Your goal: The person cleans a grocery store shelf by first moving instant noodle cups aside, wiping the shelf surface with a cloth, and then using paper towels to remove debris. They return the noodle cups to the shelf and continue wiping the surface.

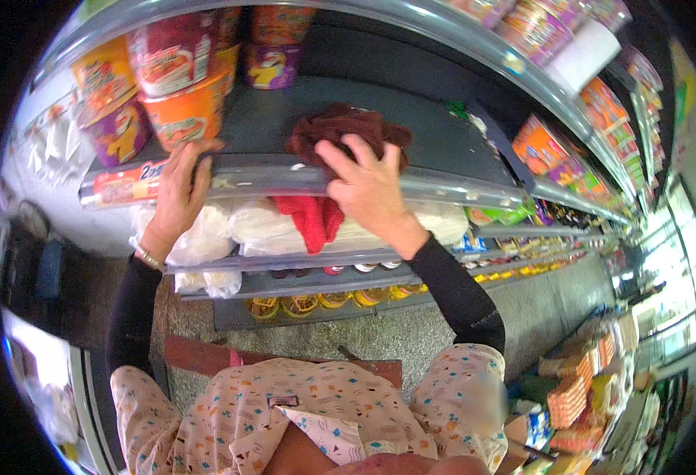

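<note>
My right hand (362,184) presses on a crumpled dark brown cloth (348,127) that lies on a dark metal store shelf (437,127), by its front edge. The fingers are spread over the cloth. A red cloth (312,219) hangs below the shelf's clear price rail (259,175), left of my right wrist. My left hand (181,190) rests on the same rail at the left, its fingertips near the base of an orange instant noodle bowl (184,116). A dark red bowl (173,56) stands stacked on that orange one.
Purple noodle bowls (116,133) stand at the left. White wrapped packs (202,228) fill the shelf below, with yellow-capped bottles (336,298) lower down. Shelves with packaged goods (540,145) continue to the right. Boxes and egg trays (567,401) are piled at the lower right.
</note>
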A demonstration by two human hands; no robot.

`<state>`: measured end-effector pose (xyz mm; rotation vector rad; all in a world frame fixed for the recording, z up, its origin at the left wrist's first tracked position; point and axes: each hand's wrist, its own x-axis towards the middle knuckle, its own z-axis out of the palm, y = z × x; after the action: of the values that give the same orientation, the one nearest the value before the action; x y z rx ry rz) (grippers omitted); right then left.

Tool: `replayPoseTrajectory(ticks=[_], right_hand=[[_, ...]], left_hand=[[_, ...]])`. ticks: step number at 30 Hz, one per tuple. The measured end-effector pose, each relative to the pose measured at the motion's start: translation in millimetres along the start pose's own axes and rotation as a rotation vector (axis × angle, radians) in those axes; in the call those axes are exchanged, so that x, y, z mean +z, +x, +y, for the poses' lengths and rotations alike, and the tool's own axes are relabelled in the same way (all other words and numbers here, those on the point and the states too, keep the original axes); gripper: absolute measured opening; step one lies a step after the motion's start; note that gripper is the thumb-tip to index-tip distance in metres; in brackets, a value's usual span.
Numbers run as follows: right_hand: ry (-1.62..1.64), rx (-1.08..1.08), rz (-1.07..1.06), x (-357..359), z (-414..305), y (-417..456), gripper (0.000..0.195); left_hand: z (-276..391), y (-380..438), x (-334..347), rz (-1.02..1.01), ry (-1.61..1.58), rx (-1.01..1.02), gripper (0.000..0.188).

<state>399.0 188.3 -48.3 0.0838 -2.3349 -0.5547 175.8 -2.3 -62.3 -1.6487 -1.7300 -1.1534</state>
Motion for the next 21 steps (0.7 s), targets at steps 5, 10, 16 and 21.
replayPoseTrajectory(ticks=[5, 10, 16, 21], right_hand=[[-0.406, 0.345, -0.165, -46.9, 93.9, -115.7, 0.008], [-0.426, 0.868, 0.531, -136.2, 178.3, -211.7, 0.018], [-0.195, 1.002, 1.228, -224.3, 102.2, -190.0, 0.032], [0.433, 1.594, 0.932, -168.7, 54.9, -304.1, 0.035]], left_hand=[[-0.9, 0.5, -2.2, -0.044, -0.017, 0.037, 0.02], [12.1, 11.2, -5.3, -0.016, -0.064, 0.03, 0.022], [39.8, 26.3, -3.0, -0.102, 0.046, 0.264, 0.019], [49.1, 60.7, 31.7, -0.284, -0.068, 0.575, 0.014]])
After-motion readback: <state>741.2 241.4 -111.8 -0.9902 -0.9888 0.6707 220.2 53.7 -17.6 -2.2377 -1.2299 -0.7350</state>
